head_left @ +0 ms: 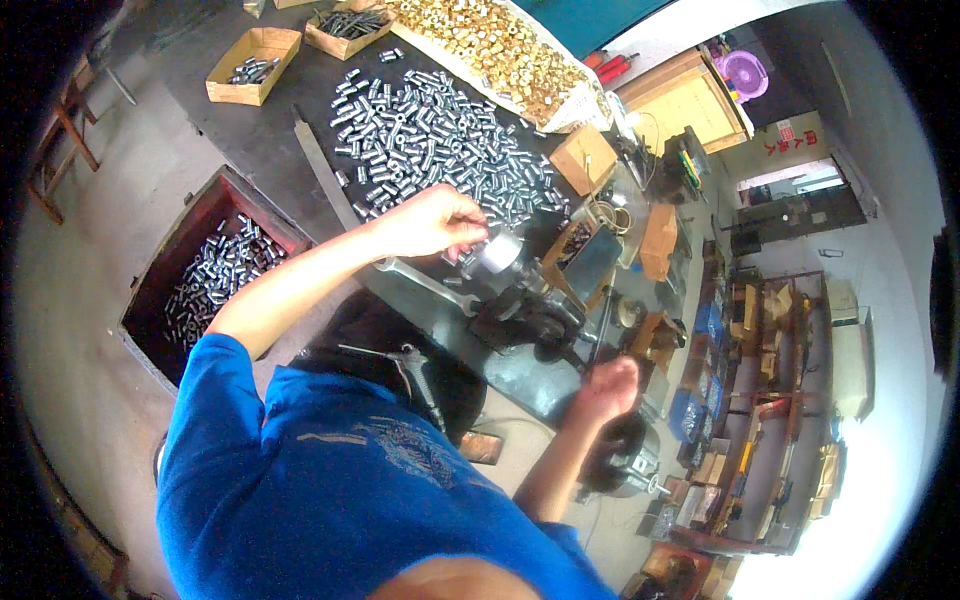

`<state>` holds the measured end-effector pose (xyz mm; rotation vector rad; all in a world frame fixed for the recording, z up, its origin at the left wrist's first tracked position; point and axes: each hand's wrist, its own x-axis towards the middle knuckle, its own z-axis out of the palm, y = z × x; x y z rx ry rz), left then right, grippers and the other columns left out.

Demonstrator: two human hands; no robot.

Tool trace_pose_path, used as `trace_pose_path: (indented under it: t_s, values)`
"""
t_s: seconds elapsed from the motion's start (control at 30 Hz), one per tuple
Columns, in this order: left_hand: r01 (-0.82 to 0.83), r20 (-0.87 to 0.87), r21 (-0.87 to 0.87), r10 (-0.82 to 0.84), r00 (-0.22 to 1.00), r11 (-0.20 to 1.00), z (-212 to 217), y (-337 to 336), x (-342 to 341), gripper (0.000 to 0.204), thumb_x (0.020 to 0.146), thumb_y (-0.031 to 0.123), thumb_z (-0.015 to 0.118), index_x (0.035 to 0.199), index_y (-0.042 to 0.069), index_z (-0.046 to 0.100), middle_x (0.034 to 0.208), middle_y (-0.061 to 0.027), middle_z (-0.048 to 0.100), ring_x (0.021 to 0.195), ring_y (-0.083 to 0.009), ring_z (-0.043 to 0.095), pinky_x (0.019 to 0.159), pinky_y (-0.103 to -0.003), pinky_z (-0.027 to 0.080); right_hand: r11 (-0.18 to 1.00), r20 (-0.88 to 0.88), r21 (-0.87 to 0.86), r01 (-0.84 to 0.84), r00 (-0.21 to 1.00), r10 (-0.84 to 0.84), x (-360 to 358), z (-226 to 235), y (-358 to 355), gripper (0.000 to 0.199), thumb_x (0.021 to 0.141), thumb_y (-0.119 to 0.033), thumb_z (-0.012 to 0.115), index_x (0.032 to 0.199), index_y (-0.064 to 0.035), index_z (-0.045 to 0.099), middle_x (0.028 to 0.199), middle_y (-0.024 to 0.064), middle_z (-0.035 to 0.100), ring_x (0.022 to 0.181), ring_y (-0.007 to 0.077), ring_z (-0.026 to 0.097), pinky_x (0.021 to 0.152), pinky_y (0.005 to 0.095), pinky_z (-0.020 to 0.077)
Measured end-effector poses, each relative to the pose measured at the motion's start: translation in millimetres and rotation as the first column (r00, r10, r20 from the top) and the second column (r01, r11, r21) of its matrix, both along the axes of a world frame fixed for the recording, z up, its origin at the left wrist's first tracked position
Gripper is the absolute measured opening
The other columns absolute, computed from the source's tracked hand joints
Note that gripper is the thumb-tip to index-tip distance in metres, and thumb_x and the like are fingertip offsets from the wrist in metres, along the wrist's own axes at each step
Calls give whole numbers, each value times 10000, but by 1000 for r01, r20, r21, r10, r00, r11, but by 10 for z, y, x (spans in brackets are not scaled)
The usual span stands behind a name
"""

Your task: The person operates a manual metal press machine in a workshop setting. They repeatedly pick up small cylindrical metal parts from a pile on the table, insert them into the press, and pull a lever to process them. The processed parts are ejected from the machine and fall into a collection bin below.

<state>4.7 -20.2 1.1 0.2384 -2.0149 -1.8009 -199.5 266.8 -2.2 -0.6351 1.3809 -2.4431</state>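
My left hand is closed in a pinch beside the round silver chuck of a small bench machine. What lies between its fingertips is too small to make out. Farther right, my right hand is curled at the lower end of a dark lever, its fingers slightly blurred. Just beyond my left hand spreads a heap of short silver metal sleeves. An open-end wrench lies on the bench below my left wrist.
A red-walled bin of metal parts stands left of the bench. Brass pieces fill a white tray at the back. Cardboard boxes sit far left. An air gun lies near my body. Shelves stand right.
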Motion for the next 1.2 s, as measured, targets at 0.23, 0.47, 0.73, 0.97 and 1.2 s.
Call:
trace_pose_path:
  t_s: [0.23,0.47,0.73,0.97,1.2]
  values:
    - [-13,87,-34,16,996,999,47,-8,25,226,851,163,488,760,-30,564,556,-19,514,474,-74,502,455,-222,423,986,323,165,14,944,-67,13,-749,24,136,762,-149,465,736,-38,540,578,-10,443,431,58,350,355,186,242]
    - [-44,56,74,40,998,996,17,7,-36,231,827,178,520,760,-34,586,542,-37,525,442,-87,500,419,-224,414,936,70,253,243,961,-268,-829,-636,-606,154,749,-139,487,775,-5,560,633,28,507,519,143,470,469,269,384]
    - [-37,-79,254,59,995,966,-74,54,-76,141,807,109,516,849,-22,545,648,-49,531,482,-86,500,436,-214,429,991,-58,-6,134,989,-134,-104,96,-252,188,797,-205,480,768,-23,516,570,-20,414,444,36,333,352,164,214]
    - [-42,-19,296,49,999,954,-45,65,-71,118,810,101,514,821,-14,537,649,-32,535,494,-86,502,482,-214,431,987,175,149,67,980,-93,187,-543,35,172,798,-161,446,734,-14,509,542,-28,385,427,45,315,358,181,210]
    - [-57,30,265,51,998,963,35,-26,39,120,803,108,522,783,-8,548,593,-20,521,466,-83,496,451,-208,415,909,-52,293,297,954,-295,-624,-636,-670,160,759,-124,466,708,-2,556,568,-1,462,458,62,399,390,188,283]
